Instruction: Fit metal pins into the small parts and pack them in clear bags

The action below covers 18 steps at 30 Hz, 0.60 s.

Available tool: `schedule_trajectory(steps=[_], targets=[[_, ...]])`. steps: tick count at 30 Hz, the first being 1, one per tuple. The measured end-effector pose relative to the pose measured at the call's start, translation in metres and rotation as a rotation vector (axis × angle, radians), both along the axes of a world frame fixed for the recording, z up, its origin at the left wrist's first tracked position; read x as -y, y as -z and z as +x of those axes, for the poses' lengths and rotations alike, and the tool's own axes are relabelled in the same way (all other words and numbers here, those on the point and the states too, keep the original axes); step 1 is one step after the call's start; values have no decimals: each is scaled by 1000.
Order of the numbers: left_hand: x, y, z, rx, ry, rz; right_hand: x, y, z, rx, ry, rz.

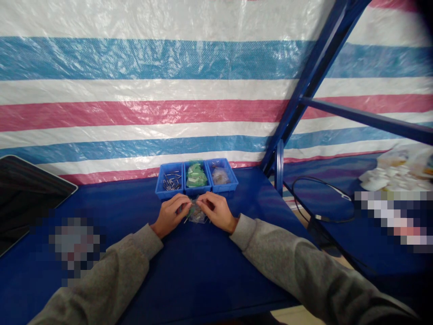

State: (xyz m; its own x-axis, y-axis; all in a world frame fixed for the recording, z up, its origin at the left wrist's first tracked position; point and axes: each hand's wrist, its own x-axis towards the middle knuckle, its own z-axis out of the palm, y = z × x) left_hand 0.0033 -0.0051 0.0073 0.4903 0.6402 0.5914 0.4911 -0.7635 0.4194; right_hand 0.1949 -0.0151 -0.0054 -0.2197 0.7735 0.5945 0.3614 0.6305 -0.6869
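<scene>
My left hand (174,213) and my right hand (218,210) meet in front of three blue bins, fingertips pinched close together. Between them is a small clear plastic bag (197,215) with small items in it, lying low over the table; both hands seem to grip its upper edge. The left bin (162,195) holds thin metal pieces (172,180). Green packets (196,175) fill the middle bin (199,190). In the right bin (232,185) are clear bags (220,176). What the bag contains is too small to tell.
A dark screen-like panel (30,198) stands at the left of the blue table (189,275). A blue metal frame (304,95) rises at the right. Beyond it lie a black cable (333,220) and white bagged items (395,176). Striped sheeting (145,108) hangs behind.
</scene>
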Motion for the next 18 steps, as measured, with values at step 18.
schedule_trajectory(steps=[18], targets=[[-1, -2, 0, 62, -79, -84, -36, -2, 13, -881, 150, -384]])
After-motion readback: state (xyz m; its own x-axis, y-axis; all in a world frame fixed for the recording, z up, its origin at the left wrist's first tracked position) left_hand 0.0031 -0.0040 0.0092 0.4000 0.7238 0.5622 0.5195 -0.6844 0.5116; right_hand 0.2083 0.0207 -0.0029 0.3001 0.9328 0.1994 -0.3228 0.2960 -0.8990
